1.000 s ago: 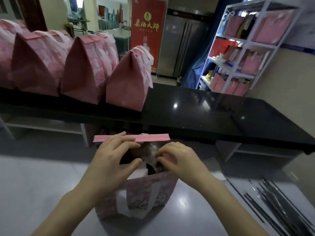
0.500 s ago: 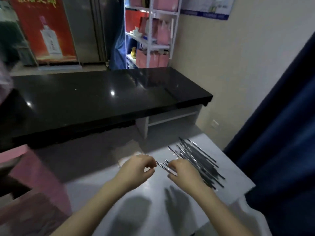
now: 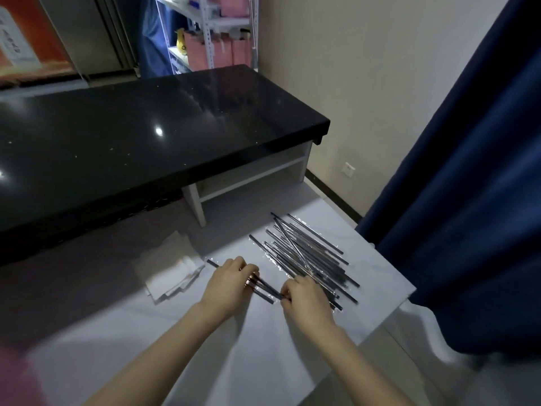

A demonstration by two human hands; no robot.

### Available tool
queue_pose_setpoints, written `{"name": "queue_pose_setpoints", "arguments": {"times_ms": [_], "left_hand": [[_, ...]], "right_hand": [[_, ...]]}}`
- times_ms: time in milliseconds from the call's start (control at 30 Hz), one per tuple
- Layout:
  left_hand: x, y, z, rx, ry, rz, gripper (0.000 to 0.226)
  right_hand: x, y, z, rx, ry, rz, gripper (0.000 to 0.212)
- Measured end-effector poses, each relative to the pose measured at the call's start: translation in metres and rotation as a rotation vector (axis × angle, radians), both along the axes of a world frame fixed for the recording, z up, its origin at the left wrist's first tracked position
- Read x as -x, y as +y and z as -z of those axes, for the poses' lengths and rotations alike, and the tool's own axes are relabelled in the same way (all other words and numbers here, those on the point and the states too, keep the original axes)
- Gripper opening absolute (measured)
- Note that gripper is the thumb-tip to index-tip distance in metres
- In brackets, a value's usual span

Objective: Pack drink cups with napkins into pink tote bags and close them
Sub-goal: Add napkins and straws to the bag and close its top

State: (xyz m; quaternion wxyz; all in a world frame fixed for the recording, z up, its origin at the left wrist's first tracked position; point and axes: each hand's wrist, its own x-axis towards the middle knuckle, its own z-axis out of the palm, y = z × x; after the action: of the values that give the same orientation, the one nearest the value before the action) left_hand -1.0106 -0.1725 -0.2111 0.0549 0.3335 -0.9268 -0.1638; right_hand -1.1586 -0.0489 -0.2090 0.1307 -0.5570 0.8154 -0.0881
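A white table (image 3: pixel 263 361) fills the near view, with a black counter (image 3: pixel 146 127) beyond it, a blue curtain (image 3: pixel 468 200) at the right and a shelf (image 3: pixel 210 24) far back. A loose pile (image 3: pixel 310 253) of wrapped straws lies on the table's right part. The napkins (image 3: pixel 172 271) sit in a slack stack to the left, just beside the left hand (image 3: pixel 227 285).

That hand has its fingers curled round a few straws (image 3: pixel 265 290) pulled clear of the pile. The right hand (image 3: pixel 306 303) appears to pinch their near end with bent fingers, its outer side touching the pile. No cup shows. A pink blur (image 3: pixel 14 376) at the near left edge may be a tote; it is too smeared to say.

The likely step is counting out straws for a bag. The wrappers look slick and thin, so one could slide out of the bundle, or an extra could cling and be carried along, giving a wrong count. The right hand could also drag the pile toward the table's right edge, which is near, and tip some off. The napkins lie close enough that the left hand could scatter them.
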Motion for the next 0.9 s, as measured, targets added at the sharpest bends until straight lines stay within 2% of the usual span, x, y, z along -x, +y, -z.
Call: {"name": "queue_pose_setpoints", "arguments": {"times_ms": [200, 433, 567, 733, 900], "left_hand": [[0.002, -0.001, -0.001, -0.001, 0.046, -0.026, 0.022], [0.008, -0.005, -0.003, 0.029, 0.048, 0.039, 0.013], [0.009, -0.004, -0.010, -0.019, 0.114, 0.066, 0.014], [-0.005, 0.000, -0.024, -0.070, 0.231, 0.010, 0.008], [-0.050, 0.004, -0.057, -0.188, 0.348, 0.023, 0.015]], "right_hand": [[0.000, 0.000, 0.001, 0.026, -0.008, 0.036, 0.017], [0.002, 0.005, -0.002, 0.011, 0.015, 0.004, 0.021], [0.008, 0.010, -0.011, 0.051, -0.079, 0.048, 0.020], [0.009, 0.009, -0.029, 0.146, -0.225, -0.023, 0.018], [-0.010, -0.001, -0.057, 0.301, -0.366, -0.097, 0.022]]}}
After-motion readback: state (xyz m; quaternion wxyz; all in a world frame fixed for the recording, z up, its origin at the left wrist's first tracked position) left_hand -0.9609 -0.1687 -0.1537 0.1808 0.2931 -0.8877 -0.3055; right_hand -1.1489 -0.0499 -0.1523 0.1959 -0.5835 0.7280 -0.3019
